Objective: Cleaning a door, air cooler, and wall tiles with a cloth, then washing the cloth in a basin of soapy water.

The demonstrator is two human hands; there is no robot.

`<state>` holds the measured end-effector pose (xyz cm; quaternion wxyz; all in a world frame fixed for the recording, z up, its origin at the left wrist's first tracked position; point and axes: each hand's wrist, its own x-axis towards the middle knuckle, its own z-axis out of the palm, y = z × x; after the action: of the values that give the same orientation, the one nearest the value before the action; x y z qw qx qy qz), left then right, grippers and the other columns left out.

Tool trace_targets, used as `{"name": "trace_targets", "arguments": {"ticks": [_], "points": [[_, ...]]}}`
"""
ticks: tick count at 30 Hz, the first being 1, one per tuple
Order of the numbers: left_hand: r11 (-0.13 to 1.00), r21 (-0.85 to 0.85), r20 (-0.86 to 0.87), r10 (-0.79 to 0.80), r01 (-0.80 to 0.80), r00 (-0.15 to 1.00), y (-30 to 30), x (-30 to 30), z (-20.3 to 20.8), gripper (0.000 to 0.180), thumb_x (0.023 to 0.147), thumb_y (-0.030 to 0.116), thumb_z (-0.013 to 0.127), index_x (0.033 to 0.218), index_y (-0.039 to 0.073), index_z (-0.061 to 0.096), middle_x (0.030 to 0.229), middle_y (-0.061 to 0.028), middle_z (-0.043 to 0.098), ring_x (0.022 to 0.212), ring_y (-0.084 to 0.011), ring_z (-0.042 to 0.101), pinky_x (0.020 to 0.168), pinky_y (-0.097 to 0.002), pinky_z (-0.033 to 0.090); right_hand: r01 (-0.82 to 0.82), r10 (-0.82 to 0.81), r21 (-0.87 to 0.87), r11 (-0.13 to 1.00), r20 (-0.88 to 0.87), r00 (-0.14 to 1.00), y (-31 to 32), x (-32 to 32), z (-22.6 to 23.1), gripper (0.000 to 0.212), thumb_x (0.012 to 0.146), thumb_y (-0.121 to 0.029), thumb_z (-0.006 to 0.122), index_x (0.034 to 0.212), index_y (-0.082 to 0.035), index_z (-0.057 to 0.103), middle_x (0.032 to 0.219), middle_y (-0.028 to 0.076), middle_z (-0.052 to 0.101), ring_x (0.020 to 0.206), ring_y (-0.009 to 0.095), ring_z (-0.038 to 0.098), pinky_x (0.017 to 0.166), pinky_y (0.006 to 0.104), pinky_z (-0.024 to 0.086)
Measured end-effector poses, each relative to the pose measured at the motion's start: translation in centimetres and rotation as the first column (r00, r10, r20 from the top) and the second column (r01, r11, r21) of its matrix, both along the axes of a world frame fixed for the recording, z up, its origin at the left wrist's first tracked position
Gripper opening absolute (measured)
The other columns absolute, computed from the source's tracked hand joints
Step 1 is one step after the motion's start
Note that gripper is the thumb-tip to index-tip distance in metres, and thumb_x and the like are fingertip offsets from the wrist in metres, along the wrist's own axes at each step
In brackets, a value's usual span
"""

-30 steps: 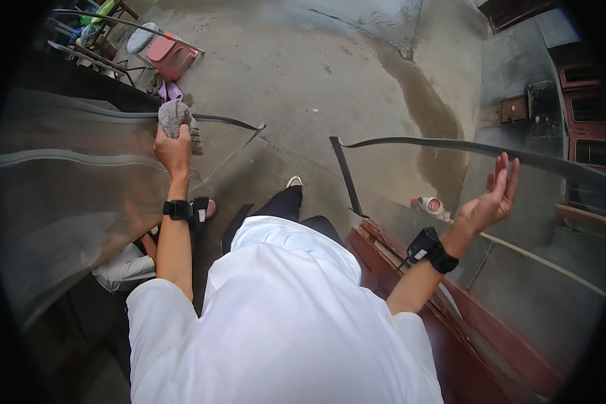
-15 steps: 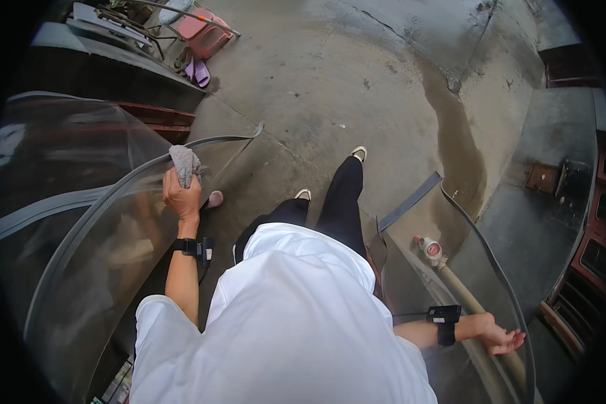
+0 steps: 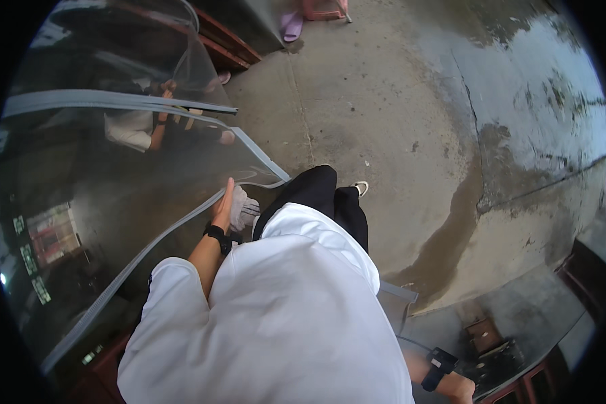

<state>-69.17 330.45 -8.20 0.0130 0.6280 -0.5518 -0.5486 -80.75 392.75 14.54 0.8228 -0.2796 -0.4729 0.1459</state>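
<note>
My left hand (image 3: 224, 204) presses a crumpled grey-white cloth (image 3: 246, 211) against a large curved glass panel (image 3: 108, 222) at the left, near its grey edge strip (image 3: 182, 219). A black band sits on that wrist. My right hand (image 3: 462, 390) hangs low at the bottom right, beside a second glass panel (image 3: 518, 323), with a black band on its wrist. The picture's lower edge cuts off its fingers. My white shirt and dark trousers fill the middle.
Wet, cracked concrete floor (image 3: 411, 121) spreads ahead and to the right. Purple slippers (image 3: 293, 25) and a reddish stool (image 3: 323, 10) lie at the far top. Red-brown wooden frames (image 3: 225, 37) run under the glass. A seated person's reflection (image 3: 145, 128) shows in the left glass.
My view has swung left and down. My left hand with the cloth has slid lower along the left glass edge. My right arm has dropped further toward the bottom right.
</note>
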Motion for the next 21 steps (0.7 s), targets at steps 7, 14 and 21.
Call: {"name": "trace_targets", "arguments": {"ticks": [7,14,21], "points": [[0.957,-0.107,0.026,0.273,-0.269,0.962,4.4,4.3,-4.2,0.048,0.084,0.025,0.057,0.125,0.005,0.043,0.111,-0.0121,0.056,0.098,-0.0218,0.055,0.084,-0.0325,0.045,-0.562,0.556,-0.111,0.820,-0.075,0.827,-1.2,-16.8,0.2,0.020,0.072,0.002,0.053,0.091,0.005,0.059,0.091,0.015,0.060,0.082,0.026,0.060,0.067,0.0315,0.048],[0.935,0.032,-0.164,0.353,-0.353,0.921,8.1,0.6,-1.2,0.042,0.082,0.027,0.061,0.116,0.006,0.050,0.105,-0.0078,0.058,0.095,-0.0186,0.055,0.082,-0.0297,0.043,-0.899,0.897,-0.214,0.383,-0.148,0.417,-5.9,-31.2,1.4,0.019,0.074,0.002,0.053,0.092,0.006,0.059,0.093,0.016,0.060,0.083,0.027,0.061,0.068,0.0320,0.049],[0.865,0.187,-0.294,0.502,-0.466,0.813,15.9,-0.7,-3.2,0.054,0.078,0.028,0.064,0.121,0.001,0.048,0.109,-0.0112,0.058,0.104,-0.0222,0.054,0.086,-0.0321,0.044,-0.918,0.998,-0.394,0.040,-0.025,0.054,-9.3,-39.0,-1.8,0.021,0.085,-0.005,0.050,0.101,0.007,0.057,0.097,0.015,0.061,0.087,0.026,0.062,0.075,0.0291,0.048]]}}
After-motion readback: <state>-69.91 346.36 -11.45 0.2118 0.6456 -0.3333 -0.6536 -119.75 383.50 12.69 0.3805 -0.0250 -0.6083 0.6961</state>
